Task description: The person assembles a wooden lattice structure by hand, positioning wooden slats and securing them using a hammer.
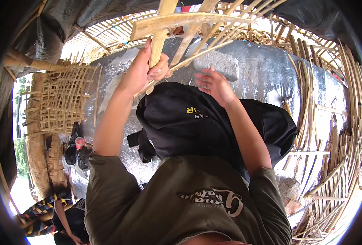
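My left hand point(146, 70) is closed around a wide bamboo slat point(159, 44) of a half-built bamboo lattice raised in front of me. A curved bamboo crosspiece point(185, 19) runs over its upper part, and a thin bamboo strip point(201, 54) crosses lower down, beside my fingers. Several more slats fan out toward the upper right. To the right of the lattice, my right hand point(216, 86) hovers above my black-clad legs, fingers apart and slightly smeared, with nothing visible in it. Just beyond it lies a grey stone block point(217, 65).
A woven bamboo panel point(66, 94) stands at left, near black plastic bags point(78, 149). On the right lie a hammer point(286, 102), loose bamboo strips point(307, 98) and stacked bamboo lattices point(352, 102). Another person point(68, 220) sits at lower left. Shiny sheeting point(262, 69) covers the ground.
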